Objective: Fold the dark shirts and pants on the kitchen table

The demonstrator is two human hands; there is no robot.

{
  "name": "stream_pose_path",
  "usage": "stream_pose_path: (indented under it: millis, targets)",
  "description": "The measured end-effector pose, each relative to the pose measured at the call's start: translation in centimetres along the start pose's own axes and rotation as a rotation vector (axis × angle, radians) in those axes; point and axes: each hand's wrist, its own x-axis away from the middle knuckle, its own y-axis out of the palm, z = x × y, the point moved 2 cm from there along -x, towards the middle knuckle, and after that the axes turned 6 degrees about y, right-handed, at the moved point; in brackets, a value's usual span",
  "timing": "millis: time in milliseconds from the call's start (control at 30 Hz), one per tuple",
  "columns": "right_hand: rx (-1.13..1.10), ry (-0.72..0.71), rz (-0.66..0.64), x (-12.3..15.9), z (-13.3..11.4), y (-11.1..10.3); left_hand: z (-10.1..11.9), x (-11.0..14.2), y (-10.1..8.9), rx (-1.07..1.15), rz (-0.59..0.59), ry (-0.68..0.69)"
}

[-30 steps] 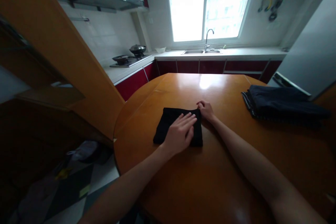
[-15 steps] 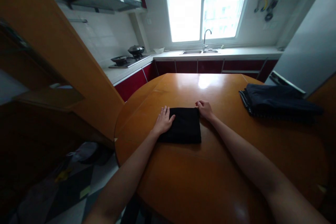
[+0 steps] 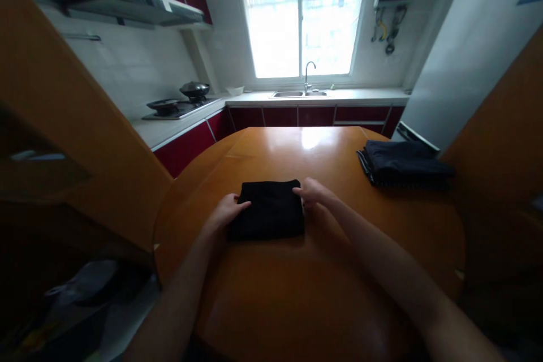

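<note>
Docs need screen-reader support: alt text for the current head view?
A person's left hand and right hand hold opposite sides of a folded black cloth on a wooden table. Folded dark fabric lies to the right; behind, a sink sits below a window.

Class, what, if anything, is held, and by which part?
The folded black cloth: left hand at its left edge, right hand at its far right corner.

A wooden table (image 3: 263,280) carries folded black cloth (image 3: 269,212) and a dark fabric pile (image 3: 405,163)
</note>
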Motion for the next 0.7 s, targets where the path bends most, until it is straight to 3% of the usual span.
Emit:
stream_pose_path:
  millis: [133, 267, 500, 600, 700]
  targets:
    - [-0.016, -0.048, 0.017, 1.0, -1.1, 0.6, 1.3, 0.8, -0.3, 0.071, -0.118, -0.096]
    - [-0.126, -0.051, -0.037, 0.9, -1.1, 0.9, 2.2, 0.9, -0.3, 0.134, -0.163, -0.133]
    - [-0.215, 0.047, -0.111, 0.8, -1.3, 0.4, 2.5, 0.3, -0.6, 0.134, -0.002, -0.15]
    - [-0.203, 0.048, -0.115, 0.6, -1.2, 0.1, 2.6, 0.5, -0.6, 0.188, 0.009, -0.105]
    - [-0.11, 0.018, -0.104, 0.0, -1.0, 0.1, 2.6, 0.8, -0.3, 0.328, -0.137, 0.024]
